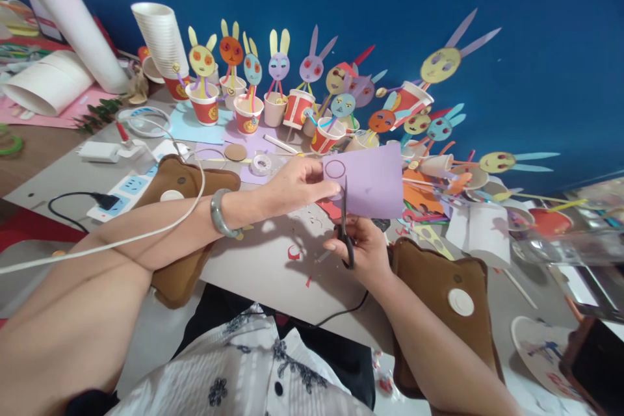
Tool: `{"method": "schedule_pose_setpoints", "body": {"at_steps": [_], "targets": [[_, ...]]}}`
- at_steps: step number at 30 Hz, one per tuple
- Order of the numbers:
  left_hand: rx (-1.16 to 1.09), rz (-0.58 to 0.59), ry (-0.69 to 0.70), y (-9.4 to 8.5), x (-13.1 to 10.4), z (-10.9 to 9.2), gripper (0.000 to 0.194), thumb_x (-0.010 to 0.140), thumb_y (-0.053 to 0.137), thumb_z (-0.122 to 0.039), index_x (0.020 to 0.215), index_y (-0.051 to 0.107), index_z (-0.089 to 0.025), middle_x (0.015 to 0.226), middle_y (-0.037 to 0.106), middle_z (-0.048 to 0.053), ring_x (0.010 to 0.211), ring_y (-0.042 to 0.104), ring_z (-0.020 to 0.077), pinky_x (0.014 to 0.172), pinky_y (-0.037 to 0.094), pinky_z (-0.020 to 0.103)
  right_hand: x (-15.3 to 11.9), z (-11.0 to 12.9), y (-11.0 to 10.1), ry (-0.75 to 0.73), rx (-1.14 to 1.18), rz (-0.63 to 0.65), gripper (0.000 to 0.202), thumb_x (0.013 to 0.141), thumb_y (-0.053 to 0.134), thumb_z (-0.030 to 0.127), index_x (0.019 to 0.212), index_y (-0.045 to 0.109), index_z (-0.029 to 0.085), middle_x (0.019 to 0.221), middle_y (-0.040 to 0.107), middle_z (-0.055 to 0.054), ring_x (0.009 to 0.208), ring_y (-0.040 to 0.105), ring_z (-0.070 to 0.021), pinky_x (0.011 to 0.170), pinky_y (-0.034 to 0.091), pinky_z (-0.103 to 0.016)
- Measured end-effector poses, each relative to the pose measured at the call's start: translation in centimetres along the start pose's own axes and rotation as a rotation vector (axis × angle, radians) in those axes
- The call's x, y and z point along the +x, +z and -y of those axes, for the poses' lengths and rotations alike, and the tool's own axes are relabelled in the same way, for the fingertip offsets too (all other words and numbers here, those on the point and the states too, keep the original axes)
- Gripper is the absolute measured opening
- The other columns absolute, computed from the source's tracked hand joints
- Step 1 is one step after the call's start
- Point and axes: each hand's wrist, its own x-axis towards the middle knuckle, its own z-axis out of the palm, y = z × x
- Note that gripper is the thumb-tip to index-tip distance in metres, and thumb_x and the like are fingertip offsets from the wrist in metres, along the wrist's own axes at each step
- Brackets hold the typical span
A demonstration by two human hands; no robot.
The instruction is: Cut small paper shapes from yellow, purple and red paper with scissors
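My right hand [363,248] is curled through the handles of the black-handled scissors [345,234], blades pointing up into the lower edge of the lilac sheet of paper [370,183], just under the pencilled circle [335,169] near its left corner. My left hand [297,183] pinches that same corner between thumb and fingers, holding the sheet up off the bench [273,260] and steady against the blades; a grey-green bangle [220,213] sits on that wrist. As I judge it, the cut has barely begun: the circle looks whole and the blades have only entered the margin below it, though from this angle I cannot be sure how far the slit runs. So the outline is drawn, and nearly all the cutting round it is left. Both forearms rest near two brown padded cushions [441,292], one each side, and small red paper scraps [294,252] lie on the grey surface between them. Further out stands a crowd of paper cups with rabbit-faced paper heads on sticks [253,88], clearly finished pieces, in yellow, orange, blue and purple. Left of them rises a stack of plain white paper cups [158,36], and a roll of clear tape [262,164] lies just behind my left hand.
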Motion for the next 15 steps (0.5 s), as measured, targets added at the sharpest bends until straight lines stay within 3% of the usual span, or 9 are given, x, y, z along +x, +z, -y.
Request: {"method": "schedule_pose_setpoints", "body": {"at_steps": [15], "targets": [[0.009,0.026,-0.008,0.08,-0.13,-0.19,0.017,0.076,0.057,-0.022,0.062,0.048,-0.016,0.059,0.042,-0.005,0.055,0.035,0.0058,0.051,0.029,0.022,-0.11,0.32,0.41,0.085,0.105,-0.027,0.061,0.047,0.095,0.061,0.077,0.060,0.021,0.054,0.064,0.002,0.047,0.058,-0.0148,0.047,0.049,-0.027]]}}
